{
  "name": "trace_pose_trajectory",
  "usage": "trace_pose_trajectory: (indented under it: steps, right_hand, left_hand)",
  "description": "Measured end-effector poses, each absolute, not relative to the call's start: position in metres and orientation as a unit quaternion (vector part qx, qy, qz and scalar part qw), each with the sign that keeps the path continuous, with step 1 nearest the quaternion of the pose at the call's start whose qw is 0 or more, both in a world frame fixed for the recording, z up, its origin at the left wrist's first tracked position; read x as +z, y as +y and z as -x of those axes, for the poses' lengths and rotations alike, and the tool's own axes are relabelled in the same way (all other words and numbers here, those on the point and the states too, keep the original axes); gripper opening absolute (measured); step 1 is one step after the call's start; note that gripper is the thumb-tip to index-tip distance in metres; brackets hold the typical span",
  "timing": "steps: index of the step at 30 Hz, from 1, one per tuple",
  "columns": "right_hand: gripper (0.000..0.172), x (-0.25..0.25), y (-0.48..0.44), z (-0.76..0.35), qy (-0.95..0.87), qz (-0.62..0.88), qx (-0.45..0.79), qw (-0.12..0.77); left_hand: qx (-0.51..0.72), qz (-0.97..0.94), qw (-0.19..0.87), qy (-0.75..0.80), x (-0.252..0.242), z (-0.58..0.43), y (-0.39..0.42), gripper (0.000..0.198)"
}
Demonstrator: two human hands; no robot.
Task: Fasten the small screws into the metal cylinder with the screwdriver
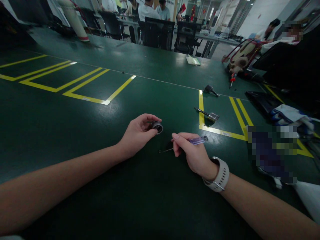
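My left hand (139,133) pinches a small round metal part like a bearing (157,127) between thumb and fingers, just above the green table. Its open, dark centre faces right, toward my other hand. A slim screwdriver (198,140) with a clear purple handle lies in my right hand (191,151), held like a pen. Its thin shaft points left, with a tiny dark round piece at the tip, too small to name. The tip is below the bearing and apart from it. A pale watch (221,175) is on my right wrist.
Two dark tools with square metal heads (213,117) (209,89) lie right of centre by yellow tape (201,110). A red-handled screwdriver (232,79), bags and cloth (292,116) crowd the right side. A small pad (193,60) lies farther back. Chairs and people are beyond the table.
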State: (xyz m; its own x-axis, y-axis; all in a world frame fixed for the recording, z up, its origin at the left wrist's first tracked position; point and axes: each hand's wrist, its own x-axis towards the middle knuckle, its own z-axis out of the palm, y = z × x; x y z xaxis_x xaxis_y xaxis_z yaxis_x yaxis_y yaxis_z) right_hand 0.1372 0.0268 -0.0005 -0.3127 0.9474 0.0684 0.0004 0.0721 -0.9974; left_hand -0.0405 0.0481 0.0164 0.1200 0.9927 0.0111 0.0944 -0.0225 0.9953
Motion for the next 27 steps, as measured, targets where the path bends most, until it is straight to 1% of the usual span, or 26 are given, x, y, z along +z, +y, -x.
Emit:
trace_pose_trajectory:
  steps: [8,10,13,15,17,19,22,25,27]
  right_hand:
    - [0.039,0.01,0.023,-0.136,-0.661,0.418,0.488,0.388]
    - [0.039,0.013,0.02,-0.135,-0.695,0.41,0.444,0.389]
    - [0.04,0.017,0.014,-0.133,-0.767,0.387,0.34,0.382]
    - [0.039,0.017,0.011,-0.131,-0.795,0.376,0.299,0.371]
    - [0.038,0.015,0.011,-0.131,-0.791,0.381,0.302,0.371]
    - [0.038,0.013,0.012,-0.131,-0.766,0.394,0.336,0.382]
    - [0.038,0.012,0.015,-0.135,-0.723,0.395,0.381,0.421]
    - [0.034,0.014,0.014,-0.138,-0.713,0.388,0.363,0.457]
    - [0.025,0.016,0.013,-0.138,-0.725,0.379,0.335,0.467]
  left_hand:
    - [0.445,-0.558,0.504,0.486,0.018,0.04,0.048,0.028]
    - [0.44,-0.559,0.506,0.488,0.018,0.04,0.047,0.03]
    - [0.431,-0.552,0.519,0.489,0.019,0.041,0.047,0.035]
    - [0.426,-0.549,0.526,0.49,0.019,0.041,0.047,0.037]
    - [0.428,-0.547,0.525,0.491,0.02,0.04,0.047,0.036]
    - [0.437,-0.544,0.522,0.49,0.02,0.039,0.047,0.035]
    - [0.455,-0.536,0.522,0.483,0.02,0.039,0.047,0.034]
    - [0.464,-0.532,0.526,0.475,0.02,0.04,0.047,0.033]
    - [0.463,-0.535,0.522,0.476,0.019,0.04,0.047,0.031]
